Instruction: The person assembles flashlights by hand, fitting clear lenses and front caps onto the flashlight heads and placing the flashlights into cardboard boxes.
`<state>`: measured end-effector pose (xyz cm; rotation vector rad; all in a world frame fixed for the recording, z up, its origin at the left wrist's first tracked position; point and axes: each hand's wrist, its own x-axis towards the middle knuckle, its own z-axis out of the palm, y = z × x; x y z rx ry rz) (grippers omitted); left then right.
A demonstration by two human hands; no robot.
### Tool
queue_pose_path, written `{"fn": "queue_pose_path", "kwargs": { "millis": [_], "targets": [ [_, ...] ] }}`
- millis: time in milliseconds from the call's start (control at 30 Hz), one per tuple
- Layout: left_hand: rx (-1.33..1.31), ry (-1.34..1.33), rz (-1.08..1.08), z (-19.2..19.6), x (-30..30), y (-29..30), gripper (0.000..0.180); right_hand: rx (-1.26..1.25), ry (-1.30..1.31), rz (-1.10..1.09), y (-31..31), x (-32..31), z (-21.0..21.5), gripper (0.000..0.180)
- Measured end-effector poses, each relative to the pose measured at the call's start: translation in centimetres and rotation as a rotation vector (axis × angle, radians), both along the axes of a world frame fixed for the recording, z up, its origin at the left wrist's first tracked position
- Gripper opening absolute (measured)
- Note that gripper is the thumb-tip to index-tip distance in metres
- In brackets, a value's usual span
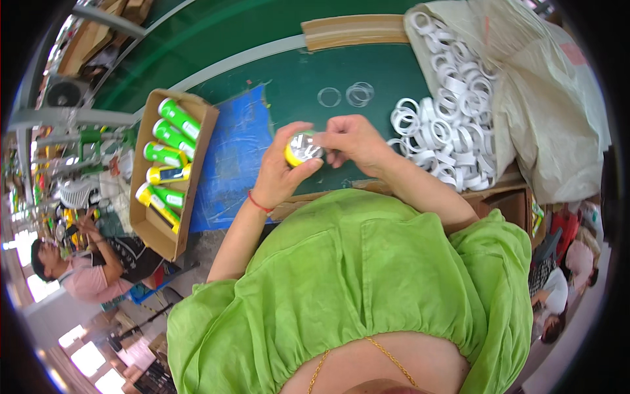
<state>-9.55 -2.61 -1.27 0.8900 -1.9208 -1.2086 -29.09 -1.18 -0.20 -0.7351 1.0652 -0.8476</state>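
Note:
My left hand (279,164) is wrapped round a yellow flashlight (293,157). Its round, shiny, silvery front faces up, while most of the body is hidden by my fingers. My right hand (357,141) is closed at the flashlight's right edge, thumb and fingertips bent against the rim; whatever they pinch, if anything, is too small to make out. Beyond my hands, a single thin clear ring (329,97) lies on the green tabletop (289,72). Beside it is a small group of overlapping clear rings (359,94).
On the left, a cardboard box (209,125) holds several green and yellow flashlights (176,134) next to a blue sheet (230,157). White plastic rings (453,105) spill from a large pale bag (538,98) on the right. A cardboard strip (354,31) lies at the back. Another person (98,269) sits far left.

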Motion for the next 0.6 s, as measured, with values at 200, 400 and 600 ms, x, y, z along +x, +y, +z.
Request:
{"fn": "queue_pose_path", "kwargs": {
  "millis": [200, 400, 600],
  "targets": [
    [0.315, 0.110, -0.007, 0.1, -0.4, 0.9, 0.042, -0.032, -0.036, -0.018, 0.9, 0.0, -1.3, 0.031],
    [0.361, 0.311, 0.140, -0.6, 1.0, -0.1, 0.037, -0.839, 1.639, -0.090, 1.9, -8.6, -1.3, 0.034],
    [0.335, 0.310, 0.168, -0.6, 0.0, 0.0, 0.038, -0.644, 2.072, 0.033, 1.4, -12.0, -3.6, 0.015]
  ]
}}
